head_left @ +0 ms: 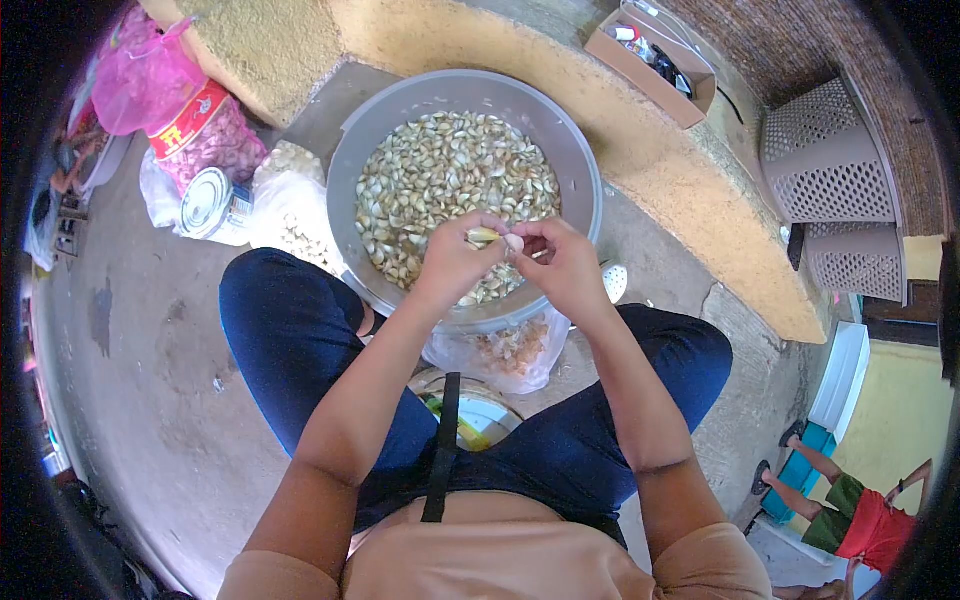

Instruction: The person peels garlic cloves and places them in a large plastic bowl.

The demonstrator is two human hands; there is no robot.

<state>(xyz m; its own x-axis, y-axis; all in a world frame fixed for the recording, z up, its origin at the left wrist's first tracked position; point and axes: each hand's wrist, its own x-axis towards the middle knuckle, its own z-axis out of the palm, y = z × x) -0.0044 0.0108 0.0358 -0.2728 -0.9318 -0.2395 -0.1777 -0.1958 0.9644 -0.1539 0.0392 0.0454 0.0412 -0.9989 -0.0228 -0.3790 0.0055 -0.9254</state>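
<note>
A large grey tub (337, 190) full of unpeeled garlic cloves (455, 170) stands between my knees. Over its near side my two hands meet, fingertips close together. My left hand (462, 258) is closed with a pale yellowish garlic clove (483, 235) between thumb and fingers. My right hand (563, 264) pinches at a pinkish-white piece (514, 243), which looks like a clove or its skin, right at the left fingertips. Its curled fingers partly hide what else they hold. Below the tub's near rim lies a clear plastic bag (545, 365) with brownish peels (508, 348).
To the left are a bag of pale cloves (292, 215), a tin can (207, 203) and a pink mesh sack (205, 135). A low yellow ledge (660, 180) curves behind the tub, bearing a cardboard box (640, 65). A person in a red shirt (880, 535) is at lower right.
</note>
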